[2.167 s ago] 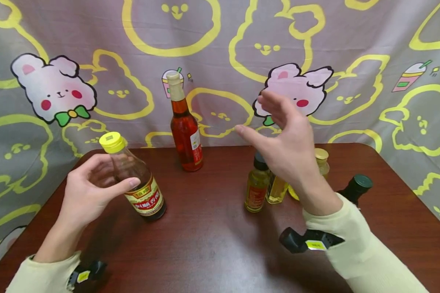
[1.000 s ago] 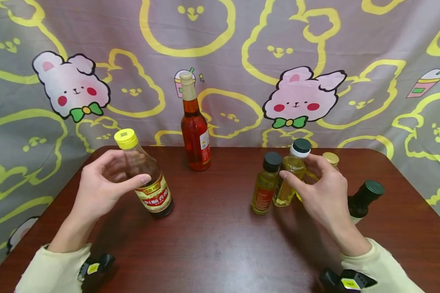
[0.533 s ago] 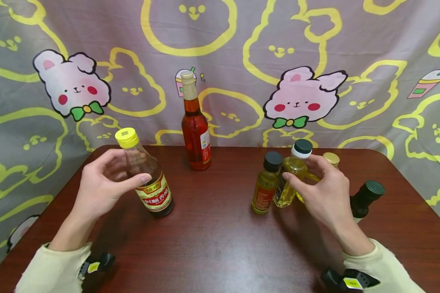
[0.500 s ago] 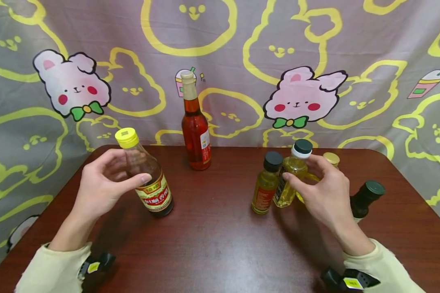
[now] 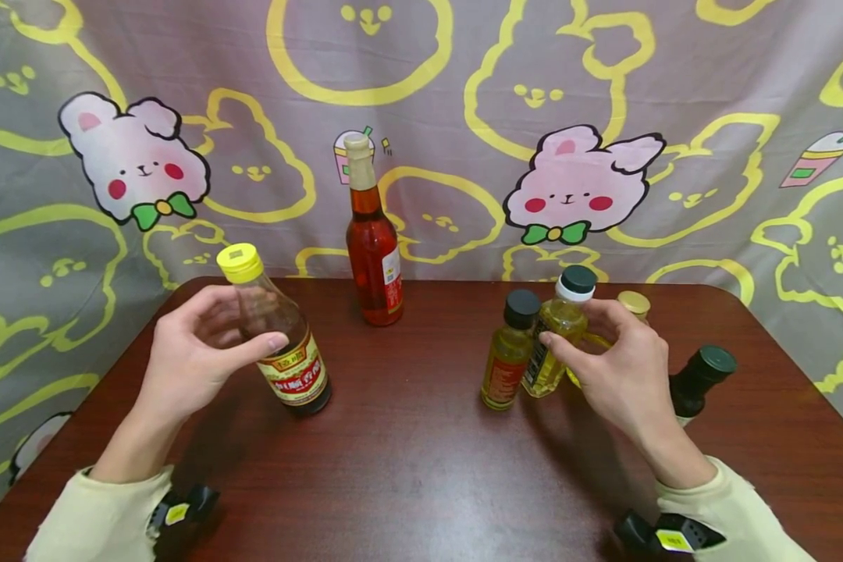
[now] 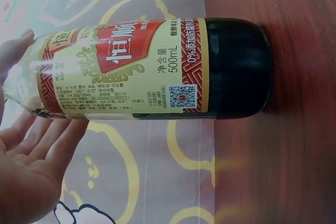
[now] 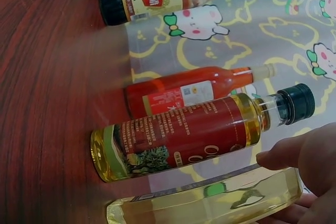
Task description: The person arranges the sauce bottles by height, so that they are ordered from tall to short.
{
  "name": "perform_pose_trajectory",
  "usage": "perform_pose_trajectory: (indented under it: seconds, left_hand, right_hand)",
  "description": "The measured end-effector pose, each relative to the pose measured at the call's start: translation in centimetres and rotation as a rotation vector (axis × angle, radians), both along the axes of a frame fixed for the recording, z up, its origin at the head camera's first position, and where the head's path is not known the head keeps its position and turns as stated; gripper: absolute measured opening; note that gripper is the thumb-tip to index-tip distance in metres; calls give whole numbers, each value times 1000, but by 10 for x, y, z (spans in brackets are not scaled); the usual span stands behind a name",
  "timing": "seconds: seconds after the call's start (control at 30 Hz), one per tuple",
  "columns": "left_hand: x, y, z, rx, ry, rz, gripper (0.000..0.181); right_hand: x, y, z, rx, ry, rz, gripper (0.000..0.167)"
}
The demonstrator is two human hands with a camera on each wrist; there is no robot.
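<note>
Fingers and thumb of my left hand are curled round the upper body of a vinegar bottle, which has a yellow cap and dark liquid. The bottle's base touches the table in the left wrist view. On the other side, my right hand holds a square-sided oil bottle with a dark green cap and white collar, thumb in front and fingers behind. Just left of it stands a small olive oil bottle with a red label and black cap; it also shows upright beside the held bottle in the right wrist view.
A tall bottle of red liquid stands at the back, left of centre. Behind my right hand is a gold-capped bottle, mostly hidden. A dark bottle with a green cap stands right of that hand. A patterned cloth hangs behind the brown table.
My right hand, raised in the air 2.2 seconds ago, has come down and taken hold of the square-sided oil bottle. The left hand keeps its grip on the vinegar bottle.
</note>
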State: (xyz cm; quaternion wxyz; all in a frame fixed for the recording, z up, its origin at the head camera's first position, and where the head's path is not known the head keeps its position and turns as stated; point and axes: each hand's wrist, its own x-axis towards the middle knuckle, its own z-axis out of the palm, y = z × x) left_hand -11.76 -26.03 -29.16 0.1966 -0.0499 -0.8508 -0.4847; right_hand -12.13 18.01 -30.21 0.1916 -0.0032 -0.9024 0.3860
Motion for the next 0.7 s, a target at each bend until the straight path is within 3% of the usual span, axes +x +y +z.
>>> perform_pose_trajectory:
  seconds: [0.4, 0.57, 0.7]
  left_hand:
    - [6, 6, -4, 54, 7, -7, 55]
    - [7, 5, -7, 121, 15, -89, 66]
    - [7, 5, -10, 177, -22, -128, 71]
  right_hand:
    - [0, 2, -3, 48, -5, 6, 58]
    - [0, 3, -3, 56, -2, 13, 57]
    - [0, 3, -3, 52, -9, 23, 58]
